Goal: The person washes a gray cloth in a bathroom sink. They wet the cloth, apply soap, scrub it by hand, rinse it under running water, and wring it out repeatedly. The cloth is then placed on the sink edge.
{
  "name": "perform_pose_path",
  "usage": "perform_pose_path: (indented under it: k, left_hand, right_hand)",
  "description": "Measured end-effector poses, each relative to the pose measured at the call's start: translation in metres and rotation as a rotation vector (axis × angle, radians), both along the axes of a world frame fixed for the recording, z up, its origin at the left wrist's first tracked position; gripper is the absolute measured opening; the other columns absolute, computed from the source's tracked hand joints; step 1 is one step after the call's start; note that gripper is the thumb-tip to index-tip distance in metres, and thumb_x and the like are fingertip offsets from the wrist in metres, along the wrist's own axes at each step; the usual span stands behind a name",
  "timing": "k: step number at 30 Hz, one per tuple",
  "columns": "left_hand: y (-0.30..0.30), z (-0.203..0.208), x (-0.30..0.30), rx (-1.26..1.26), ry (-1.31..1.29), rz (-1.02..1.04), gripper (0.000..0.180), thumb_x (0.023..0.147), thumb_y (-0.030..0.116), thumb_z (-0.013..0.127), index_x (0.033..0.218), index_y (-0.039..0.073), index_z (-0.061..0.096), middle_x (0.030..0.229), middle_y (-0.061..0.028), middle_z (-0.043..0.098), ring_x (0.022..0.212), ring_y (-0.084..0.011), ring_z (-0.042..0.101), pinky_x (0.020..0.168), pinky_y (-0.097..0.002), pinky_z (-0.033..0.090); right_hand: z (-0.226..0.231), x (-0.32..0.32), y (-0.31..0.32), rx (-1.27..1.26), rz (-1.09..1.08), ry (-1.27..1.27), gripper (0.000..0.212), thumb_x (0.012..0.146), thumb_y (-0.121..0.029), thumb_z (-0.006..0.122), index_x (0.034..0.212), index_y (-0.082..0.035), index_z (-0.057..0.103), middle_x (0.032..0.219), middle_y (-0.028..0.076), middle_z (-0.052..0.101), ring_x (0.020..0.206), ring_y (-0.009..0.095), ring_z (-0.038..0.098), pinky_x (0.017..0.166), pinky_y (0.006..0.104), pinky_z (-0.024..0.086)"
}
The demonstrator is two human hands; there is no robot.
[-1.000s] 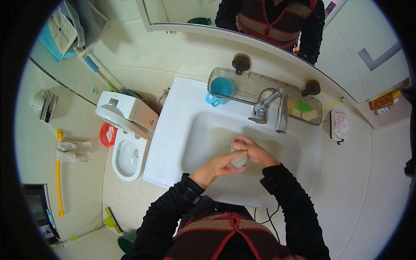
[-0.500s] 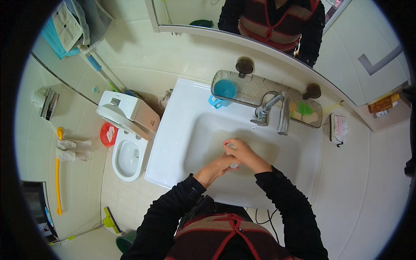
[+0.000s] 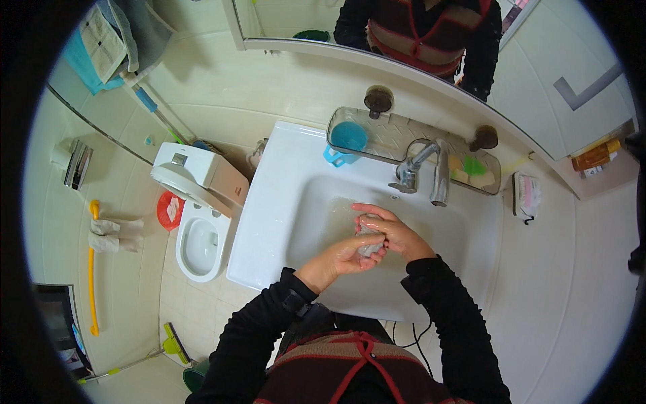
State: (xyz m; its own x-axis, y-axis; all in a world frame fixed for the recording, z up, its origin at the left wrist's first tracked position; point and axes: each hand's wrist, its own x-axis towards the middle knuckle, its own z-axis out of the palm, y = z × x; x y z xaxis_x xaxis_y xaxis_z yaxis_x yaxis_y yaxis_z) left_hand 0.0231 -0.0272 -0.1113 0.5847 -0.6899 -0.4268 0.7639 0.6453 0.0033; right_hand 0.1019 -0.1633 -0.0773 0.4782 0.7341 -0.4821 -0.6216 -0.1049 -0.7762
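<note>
Over the white sink basin (image 3: 306, 222), both of my hands meet around a small, wet, whitish-grey lump (image 3: 369, 244). Whether it is a bar of soap or a folded cloth I cannot tell. My left hand (image 3: 342, 259) grips it from below, thumb across its top. From the right, my right hand (image 3: 397, 236) is curled round its far side, with one finger stretched out past it. Shallow water with small bubbles (image 3: 342, 210) lies in the basin beyond the hands. The chrome tap (image 3: 439, 175) stands beyond my right hand, its spout apart from my fingers.
Behind the basin runs a clear tray (image 3: 397, 138) holding a blue cup (image 3: 348, 137) and sponges (image 3: 479, 174). A mirror hangs above. Left of the sink are a toilet (image 3: 200, 248) with its lid raised and a red bin (image 3: 168, 209). A pink-and-white packet (image 3: 528, 196) hangs at the right.
My hands have opened up somewhat and the right has shifted slightly right, so more of the whitish lump shows between them. One right finger now stretches out.
</note>
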Motion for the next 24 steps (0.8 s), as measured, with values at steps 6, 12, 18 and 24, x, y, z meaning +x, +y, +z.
perform_pose_path:
  k: [6,12,18,24]
  left_hand:
    - [-0.001,-0.027,-0.008,0.081,-0.162,-0.057,0.012,0.085,0.008,0.061,0.094,0.003,0.056,0.084,-0.0030,0.052,0.068,-0.0085,0.045,0.054,-0.0187,0.037]
    - [0.006,0.032,-0.034,0.599,-0.448,-0.026,0.006,0.085,0.014,0.054,0.082,0.009,0.053,0.076,0.0023,0.048,0.063,-0.0058,0.043,0.052,-0.0204,0.034]
    - [-0.021,-0.079,-0.028,0.797,-0.320,-0.066,0.018,0.080,0.023,0.059,0.071,0.012,0.049,0.057,0.0021,0.041,0.047,-0.0096,0.038,0.041,-0.0263,0.027]
    - [-0.037,-0.076,-0.019,1.321,-0.452,0.022,0.026,0.082,0.030,0.059,0.078,0.003,0.058,0.065,-0.0075,0.057,0.052,-0.0190,0.051,0.045,-0.0335,0.038]
  right_hand:
    - [-0.010,0.004,0.015,-0.131,0.094,-0.213,0.030,0.092,-0.018,0.049,0.118,-0.006,0.058,0.089,0.002,0.056,0.082,0.009,0.052,0.069,0.0231,0.044]
    - [-0.051,-0.002,0.022,-0.305,0.169,-0.590,0.027,0.092,-0.016,0.044,0.110,-0.009,0.062,0.078,0.004,0.058,0.068,0.014,0.054,0.062,0.0288,0.046]
    - [-0.076,-0.019,0.039,-0.485,0.086,-0.806,0.026,0.086,-0.007,0.042,0.099,-0.007,0.064,0.064,0.006,0.051,0.055,0.013,0.048,0.054,0.0287,0.044]
    - [-0.099,-0.017,0.043,-0.587,-0.035,-0.925,0.023,0.085,-0.009,0.041,0.085,-0.003,0.063,0.063,0.014,0.057,0.053,0.023,0.056,0.055,0.0373,0.047]
